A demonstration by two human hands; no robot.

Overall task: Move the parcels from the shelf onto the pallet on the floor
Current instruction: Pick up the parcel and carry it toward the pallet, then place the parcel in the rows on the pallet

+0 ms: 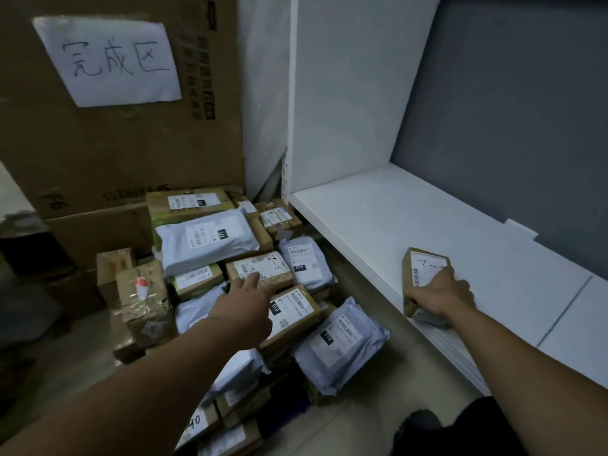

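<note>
**Gripping small parcel on shelf, left hand out over floor pile**

Right hand (441,297): grip clamped on a small brown parcel (422,269), fingers curled over its near end. White label on top with a handwritten mark. The parcel sits near the front edge of the white shelf board (378,209); can't tell if it rests on the board or is just lifted.

Left hand (243,307): grip apart, fingers straight, holding nothing. It reaches over the parcel pile (210,284), with the index fingertip at the near edge of a brown box marked "3-2" (266,268); contact unclear.

The pile is on the floor left of the shelf, and the pallet is hidden under it. On the pile:
- a big grey mailer (207,241) on top at the rear
- a smaller grey mailer (304,261) just right of the "3-2" box
- a third grey mailer (342,347) at the near right, close to the shelf edge
- a brown box with a "010" label (296,315), partly under the left hand
- a taped brown box (144,297) at the left side

Obstructions:
- The white shelf side panel (345,93) stands upright between the shelf bay and the rear of the pile.
- Large cardboard cartons (98,153) wall off the back of the pile, with a handwritten paper sign (105,59) stuck on the upper one.

A grey wall (510,110) is behind the shelf.
</note>
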